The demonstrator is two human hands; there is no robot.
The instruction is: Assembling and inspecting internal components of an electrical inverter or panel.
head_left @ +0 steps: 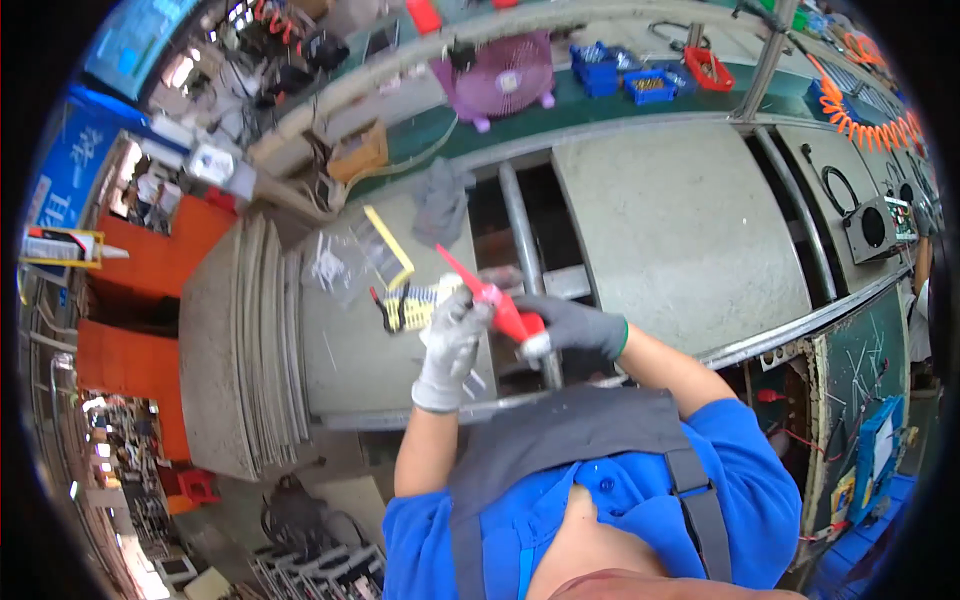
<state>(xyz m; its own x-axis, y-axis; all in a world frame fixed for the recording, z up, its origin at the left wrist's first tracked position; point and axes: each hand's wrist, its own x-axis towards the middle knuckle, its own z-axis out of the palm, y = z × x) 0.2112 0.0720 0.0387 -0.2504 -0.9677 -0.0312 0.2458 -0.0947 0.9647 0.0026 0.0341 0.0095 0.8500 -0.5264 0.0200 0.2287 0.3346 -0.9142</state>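
Red tapered tool [514, 319], held above the grey surface [350, 375] between the left grip [452, 345], pinching its middle, and the right grip [580, 328], closed around its thick end. It is probably light, stiff and smooth, best taken by the body rather than the slender tip. Beyond the left grip lie a clear bag [330, 267] and grey cloth [440, 203]; farther ahead stands a purple fan [500, 82].

You are wearing the left fisheye camera at head height; it is looking steeply down from close above, taking in your left grip [452, 350], right grip [582, 328] and the worktop [680, 220], straight edges bending rimward.
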